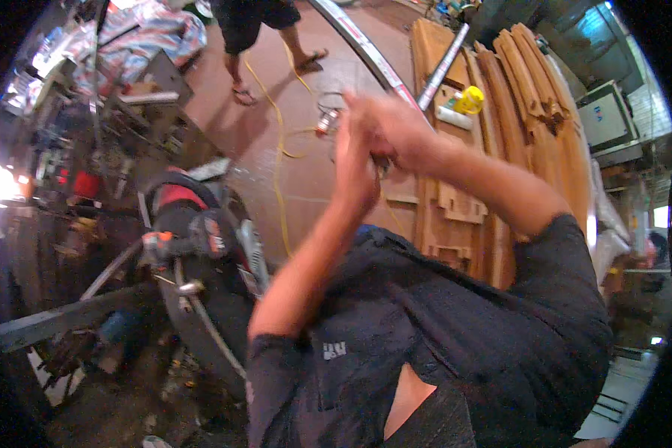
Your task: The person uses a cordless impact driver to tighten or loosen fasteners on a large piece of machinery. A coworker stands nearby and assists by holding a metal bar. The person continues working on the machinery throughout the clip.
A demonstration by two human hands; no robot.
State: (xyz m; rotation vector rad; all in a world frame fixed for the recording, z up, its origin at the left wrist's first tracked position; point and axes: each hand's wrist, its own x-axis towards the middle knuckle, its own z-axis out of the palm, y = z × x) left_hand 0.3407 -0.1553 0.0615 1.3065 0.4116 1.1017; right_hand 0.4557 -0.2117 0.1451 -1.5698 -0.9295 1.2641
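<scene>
My left hand (357,160) and my right hand (411,138) are raised together in front of my body, both smeared by motion. The right hand lies against the left, its fingers curled near the left hand's palm. A small dark thing (381,160) shows between the hands, too blurred to name. Just beyond the left hand is a small silvery thing with an orange end (327,122), its kind unclear. A long black-and-white bar (366,51) with red marks slants down behind my right hand.
Carved brown wooden pieces (500,82) are stacked at right, with a yellow roll (469,100) and another bar (444,66) on them. A yellow cord (279,149) crosses the reddish floor. Another person's legs (265,45) stand ahead. A black-and-red machine (187,216), motorbike-like, stands at left.
</scene>
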